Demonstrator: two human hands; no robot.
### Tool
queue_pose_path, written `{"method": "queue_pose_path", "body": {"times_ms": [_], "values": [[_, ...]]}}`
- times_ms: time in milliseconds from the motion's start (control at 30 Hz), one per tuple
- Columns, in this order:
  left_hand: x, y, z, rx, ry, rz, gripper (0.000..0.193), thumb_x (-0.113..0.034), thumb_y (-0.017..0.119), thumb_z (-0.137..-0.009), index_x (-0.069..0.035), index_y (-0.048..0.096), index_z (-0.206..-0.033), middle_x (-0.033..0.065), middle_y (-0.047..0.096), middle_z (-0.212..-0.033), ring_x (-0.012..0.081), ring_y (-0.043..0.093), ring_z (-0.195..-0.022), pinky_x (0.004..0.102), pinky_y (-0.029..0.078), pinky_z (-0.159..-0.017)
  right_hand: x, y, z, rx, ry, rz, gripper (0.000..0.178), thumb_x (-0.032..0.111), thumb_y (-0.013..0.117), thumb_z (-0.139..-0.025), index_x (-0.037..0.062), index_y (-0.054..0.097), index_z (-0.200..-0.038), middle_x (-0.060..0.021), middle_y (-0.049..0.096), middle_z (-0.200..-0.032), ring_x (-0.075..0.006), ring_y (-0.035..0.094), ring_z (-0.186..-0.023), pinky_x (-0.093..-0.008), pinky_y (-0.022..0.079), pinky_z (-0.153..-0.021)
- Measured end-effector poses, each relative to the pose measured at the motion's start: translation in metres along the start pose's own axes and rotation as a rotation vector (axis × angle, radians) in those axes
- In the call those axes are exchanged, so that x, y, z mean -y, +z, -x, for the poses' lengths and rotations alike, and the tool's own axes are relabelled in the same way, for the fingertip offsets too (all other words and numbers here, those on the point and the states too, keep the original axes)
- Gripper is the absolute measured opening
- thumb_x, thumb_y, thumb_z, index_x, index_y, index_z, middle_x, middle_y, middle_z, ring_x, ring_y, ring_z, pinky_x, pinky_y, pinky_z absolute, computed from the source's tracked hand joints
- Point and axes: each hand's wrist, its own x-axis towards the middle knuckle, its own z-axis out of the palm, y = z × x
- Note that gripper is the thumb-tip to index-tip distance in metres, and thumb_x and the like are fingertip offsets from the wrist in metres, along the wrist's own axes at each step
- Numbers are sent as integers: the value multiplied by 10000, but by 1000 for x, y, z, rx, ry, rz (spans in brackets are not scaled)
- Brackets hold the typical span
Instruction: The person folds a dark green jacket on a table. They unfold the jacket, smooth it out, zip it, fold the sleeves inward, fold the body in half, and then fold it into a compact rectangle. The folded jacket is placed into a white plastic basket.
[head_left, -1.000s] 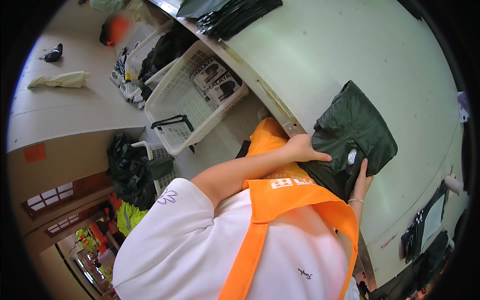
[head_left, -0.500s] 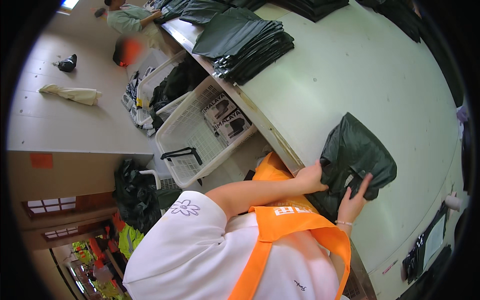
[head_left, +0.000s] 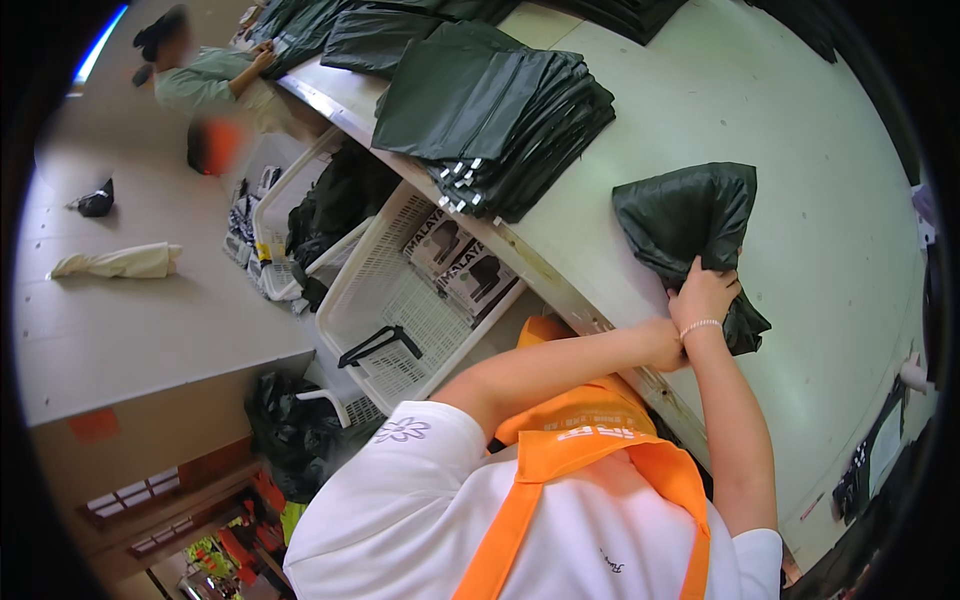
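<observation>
A crumpled piece of dark green, thin shiny cloth, shaped like a bag or pouch, lies on the pale table with a fold across it. My right hand, wearing a beaded bracelet, has its fingers curled over the narrow middle of the cloth. The lower end of the cloth sticks out beyond that hand. Close against my right wrist is my left hand; its fingers are hidden behind the right hand and the cloth. A thick stack of similar dark green pieces, with small white tags, lies farther left on the table.
White plastic baskets stand below the table's left edge, one with printed sheets and a black strap inside. Dark bundles lie beside them. A person works at the far left end. More dark items lie along the right edge.
The cloth has been turned and folded over, its wide part now farther up the table. My right hand has moved up onto it, and my left hand has slid beneath the right wrist.
</observation>
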Motion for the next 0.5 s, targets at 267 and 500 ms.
{"method": "queue_pose_path", "body": {"times_ms": [267, 500], "values": [[164, -255, 103, -985, -395, -374, 507, -352, 624, -813, -3, 550, -1174, 210, 512, -1237, 345, 463, -1183, 393, 387, -973, 12, -2, 15, -86, -40, -71, 796, 470, 704, -677, 41, 462, -1302, -305, 339, -1359, -405, 378, -1200, -476, 270, -1011], [236, -234, 78, -695, -403, -205, 728, -425, 535, -863, 74, 325, -1350, 350, 240, -1410, 455, 255, -1319, 422, 245, -1089, 1, 6, 6, -189, -88, -123, 718, 338, 723, -648, 60, 495, -1269, -254, 533, -1127, -404, 485, -1064, -485, 288, -1001]]}}
